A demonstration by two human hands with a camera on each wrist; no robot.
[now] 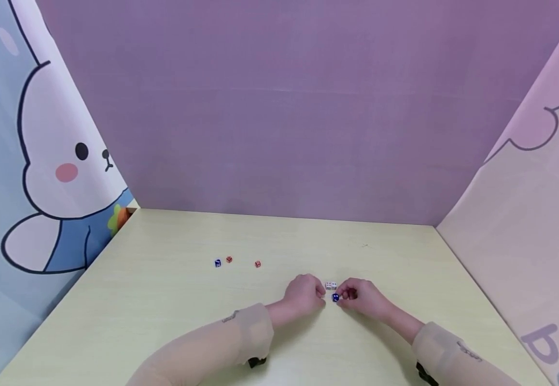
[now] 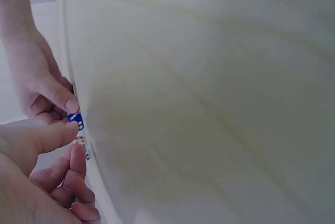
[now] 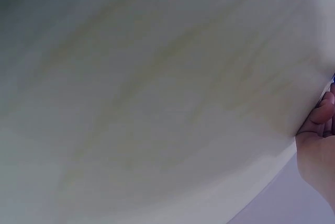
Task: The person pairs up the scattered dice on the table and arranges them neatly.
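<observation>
My right hand (image 1: 363,297) pinches a small blue die (image 1: 335,297) with white pips between thumb and fingertips, low over the table. Just behind that die sit two white dice (image 1: 330,286), side by side. To their left is my left hand (image 1: 304,294), its fingers loosely curled with a gap between thumb and forefinger. In the left wrist view the left thumb (image 2: 57,136) overlaps the edge of the blue die (image 2: 75,119), and the white dice (image 2: 82,145) show partly behind the fingers. The right wrist view catches the right hand (image 3: 318,140) at its edge.
Farther left on the pale table (image 1: 173,236) lie another blue die (image 1: 218,263), a red die (image 1: 229,259) beside it, and a second red die (image 1: 257,264). A purple backdrop (image 1: 279,118) rises at the back. Printed cloth panels (image 1: 526,225) border both sides.
</observation>
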